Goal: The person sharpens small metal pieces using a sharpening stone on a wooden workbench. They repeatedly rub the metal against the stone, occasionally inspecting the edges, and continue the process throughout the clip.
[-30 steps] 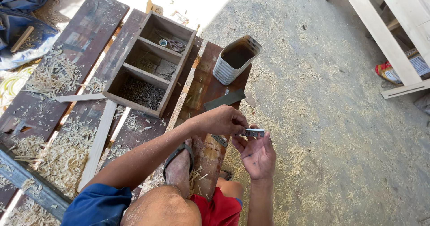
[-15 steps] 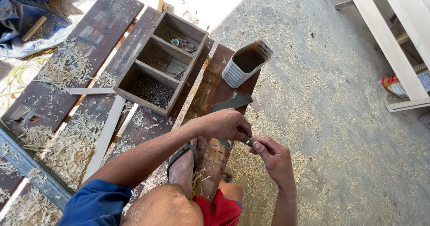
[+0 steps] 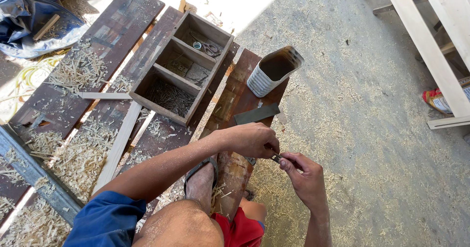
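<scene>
Since a second ago the right hand (image 3: 304, 174) went from open palm to pinched shut on the small metal piece (image 3: 276, 157). Left hand (image 3: 250, 139) is closed on its other end too, both over the dark plank (image 3: 234, 110), just above the sandaled foot (image 3: 200, 178). Further out: a flat dark stone (image 3: 256, 114), a ribbed white container (image 3: 272, 71), then a wooden box (image 3: 182, 67) with nails.

Bright daylight, glare at top centre, soft shadows, sharp focus.
</scene>
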